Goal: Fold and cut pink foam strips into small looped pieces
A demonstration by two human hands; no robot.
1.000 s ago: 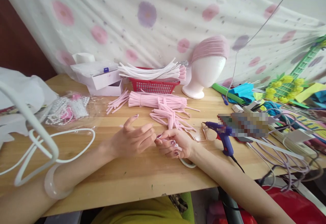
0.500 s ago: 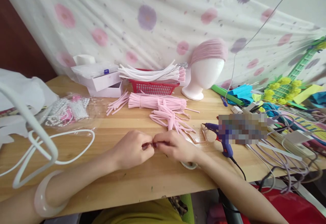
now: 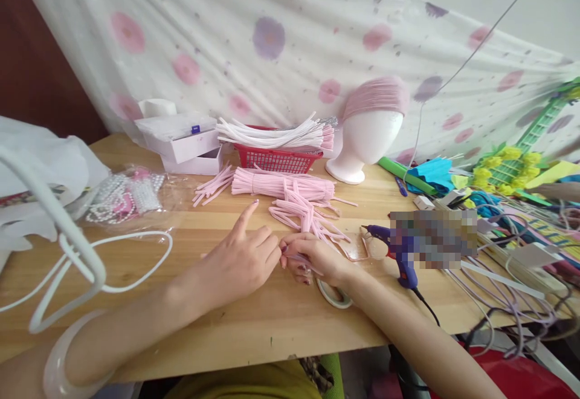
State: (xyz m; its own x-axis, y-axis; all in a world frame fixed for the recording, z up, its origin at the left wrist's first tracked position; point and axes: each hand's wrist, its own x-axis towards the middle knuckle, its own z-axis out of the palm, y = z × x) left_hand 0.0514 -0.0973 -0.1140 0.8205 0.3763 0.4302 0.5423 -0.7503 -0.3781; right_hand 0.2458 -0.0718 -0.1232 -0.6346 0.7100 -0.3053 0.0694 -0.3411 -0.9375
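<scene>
My left hand point(image 3: 247, 260) is over the middle of the table, its index finger stretched out and its other fingers curled in against my right fingertips. Whatever lies between those curled fingers is hidden. My right hand point(image 3: 317, 258) is closed round a thin pale pink strand point(image 3: 299, 258), which looks like a pipe cleaner. Just beyond it lies a loose bunch of folded pink pipe cleaners point(image 3: 299, 211), against a tied bundle of pink pipe cleaners point(image 3: 267, 182). Partly under my right wrist is a roll of tape point(image 3: 335, 296).
A purple hot glue gun point(image 3: 405, 260) lies at right, near tangled cables point(image 3: 480, 284). Behind stand a red basket point(image 3: 276, 160) of white pipe cleaners and a foam head point(image 3: 369, 139) with a pink headband. Bagged beads point(image 3: 127, 196) and a white tube frame point(image 3: 81, 254) are at left.
My left index finger has straightened out and points away from me. My right hand has turned, so the pink strand in it shows. The view has shifted slightly.
</scene>
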